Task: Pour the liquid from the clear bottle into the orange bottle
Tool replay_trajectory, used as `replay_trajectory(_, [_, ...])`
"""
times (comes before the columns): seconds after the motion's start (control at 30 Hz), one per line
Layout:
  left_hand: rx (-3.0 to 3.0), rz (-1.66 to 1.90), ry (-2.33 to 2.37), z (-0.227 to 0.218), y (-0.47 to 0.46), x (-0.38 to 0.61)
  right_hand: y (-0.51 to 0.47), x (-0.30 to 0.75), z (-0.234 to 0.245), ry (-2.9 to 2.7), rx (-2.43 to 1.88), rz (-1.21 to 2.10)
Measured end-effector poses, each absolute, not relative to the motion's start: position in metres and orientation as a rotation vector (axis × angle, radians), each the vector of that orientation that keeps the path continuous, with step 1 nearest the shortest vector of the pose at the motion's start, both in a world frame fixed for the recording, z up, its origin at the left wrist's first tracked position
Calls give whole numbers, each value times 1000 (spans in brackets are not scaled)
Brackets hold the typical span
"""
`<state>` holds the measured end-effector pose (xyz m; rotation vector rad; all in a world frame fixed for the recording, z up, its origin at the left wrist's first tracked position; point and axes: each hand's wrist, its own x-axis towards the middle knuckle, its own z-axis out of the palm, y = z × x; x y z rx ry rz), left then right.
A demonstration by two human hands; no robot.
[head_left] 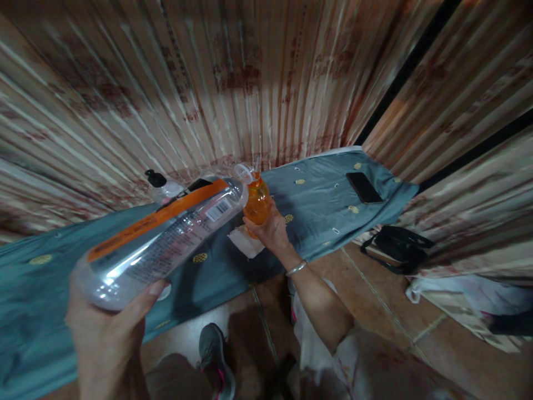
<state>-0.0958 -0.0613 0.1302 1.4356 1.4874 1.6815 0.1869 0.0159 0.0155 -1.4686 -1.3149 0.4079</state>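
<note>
A large clear plastic bottle point(166, 244) with an orange band and a barcode label lies tilted in the air. My left hand point(110, 328) grips it around its base, and its neck end points up to the right. My right hand point(268, 228) is closed around a small orange bottle point(256, 203), held fairly upright above the table. The mouth of the large bottle meets the top of the orange one; whether liquid flows is too blurred to tell. A folded white tissue point(245, 241) lies beneath the orange bottle.
A teal cloth with yellow pineapples covers the long narrow table point(320, 189). At the back stands a pump bottle point(164, 189) with a black top. A phone point(363, 187) lies at the right end. A black bag point(397, 247) is on the floor. Curtains point(250, 83) hang behind.
</note>
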Motion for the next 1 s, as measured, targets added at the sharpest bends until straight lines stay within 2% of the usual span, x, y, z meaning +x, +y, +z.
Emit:
replay_trajectory(0.8, [1337, 1707, 1331, 134, -59, -90, 13, 189, 20, -1300, -1548, 474])
replay_trajectory(1.0, [1342, 1706, 1412, 131, -59, -94, 12, 189, 19, -1283, -1545, 478])
